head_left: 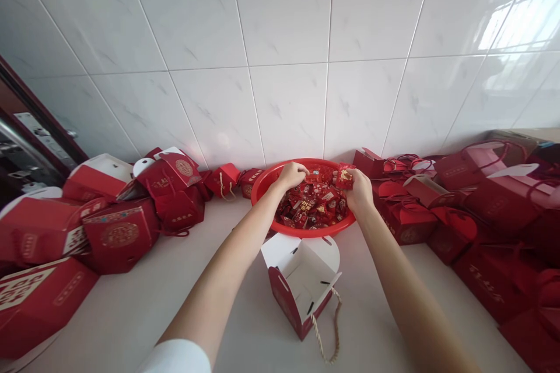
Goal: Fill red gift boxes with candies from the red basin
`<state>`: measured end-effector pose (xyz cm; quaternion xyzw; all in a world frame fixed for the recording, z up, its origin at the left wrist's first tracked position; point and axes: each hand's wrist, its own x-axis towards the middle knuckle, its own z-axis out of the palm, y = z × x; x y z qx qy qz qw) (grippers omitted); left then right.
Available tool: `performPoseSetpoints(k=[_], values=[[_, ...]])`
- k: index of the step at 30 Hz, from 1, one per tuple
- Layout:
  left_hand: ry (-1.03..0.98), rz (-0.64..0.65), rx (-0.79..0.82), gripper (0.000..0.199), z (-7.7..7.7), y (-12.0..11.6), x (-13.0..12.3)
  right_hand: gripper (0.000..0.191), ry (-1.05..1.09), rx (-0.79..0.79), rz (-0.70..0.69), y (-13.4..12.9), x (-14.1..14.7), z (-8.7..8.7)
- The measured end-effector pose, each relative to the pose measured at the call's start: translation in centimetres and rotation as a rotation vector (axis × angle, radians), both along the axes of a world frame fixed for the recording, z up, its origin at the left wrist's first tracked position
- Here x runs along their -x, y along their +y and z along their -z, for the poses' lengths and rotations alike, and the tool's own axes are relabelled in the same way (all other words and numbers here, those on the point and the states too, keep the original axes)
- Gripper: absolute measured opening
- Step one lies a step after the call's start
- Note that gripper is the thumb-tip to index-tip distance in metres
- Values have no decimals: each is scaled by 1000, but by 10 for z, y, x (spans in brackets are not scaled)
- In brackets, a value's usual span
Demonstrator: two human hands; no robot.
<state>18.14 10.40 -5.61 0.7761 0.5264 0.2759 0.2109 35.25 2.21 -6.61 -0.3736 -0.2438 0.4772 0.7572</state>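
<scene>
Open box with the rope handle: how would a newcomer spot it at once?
Below the tiled wall, a red basket of wrapped packets sits on the counter. The box stands just nearer, between the forearms. Unlike the crowded red boxes either side, it stands alone, its white inside facing up.

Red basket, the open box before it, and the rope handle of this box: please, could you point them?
Red basket (339,228): head view, front rim.
Open box (308,274): head view, white inside.
Rope handle (336,326): head view, loop's right side.
</scene>
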Motion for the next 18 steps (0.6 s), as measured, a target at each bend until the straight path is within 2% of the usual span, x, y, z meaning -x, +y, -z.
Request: performPoseSetpoints(k=[2,6,7,9,12,18], values=[[106,50,-56,36,4,-1,-5,4,-11,0,-2,0,1,0],[299,279,-60,34,15,-4,-19,10,-15,3,7,1,1,1],[348,328,-39,39,17,-6,-23,12,-15,3,11,1,1,1],[455,392,9,62,20,-10,-30,15,-20,0,16,1,0,1],[572,414,68,88,21,-16,-36,17,-29,-10,17,1,-1,1],[455,506,77,82,25,-18,-40,14,-34,-17,-5,1,-1,2]])
